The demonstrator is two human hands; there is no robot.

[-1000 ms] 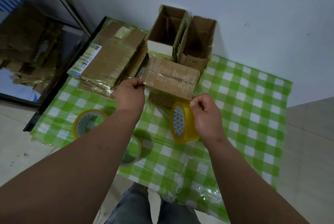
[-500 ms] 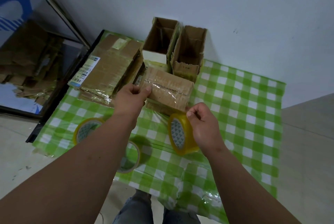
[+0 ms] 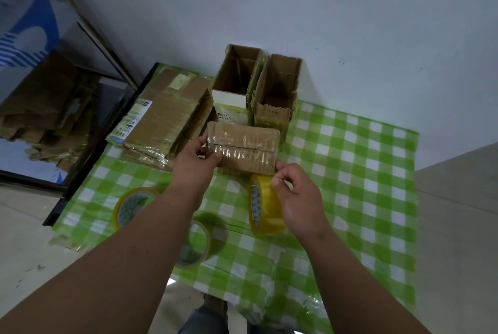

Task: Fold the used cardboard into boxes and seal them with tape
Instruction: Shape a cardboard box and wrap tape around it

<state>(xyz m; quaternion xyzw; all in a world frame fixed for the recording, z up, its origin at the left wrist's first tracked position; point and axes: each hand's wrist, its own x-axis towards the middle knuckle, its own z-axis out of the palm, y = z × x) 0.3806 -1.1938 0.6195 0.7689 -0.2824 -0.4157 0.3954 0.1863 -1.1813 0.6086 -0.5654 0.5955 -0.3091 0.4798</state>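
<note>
Box [image 3: 242,149] seam taped, gripped by left hand [image 3: 198,161]; right hand [image 3: 299,196] clutching tape roll [image 3: 265,205]; flattened cardboard [image 3: 164,113] unfolded.

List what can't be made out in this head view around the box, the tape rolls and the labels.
- Box: its left end is behind the left hand; its underside faces the table.
- Near roll: partly behind the left forearm.
- Held roll: its free end is under the right hand.
- Label on the flat cardboard: print too small to read.
</note>
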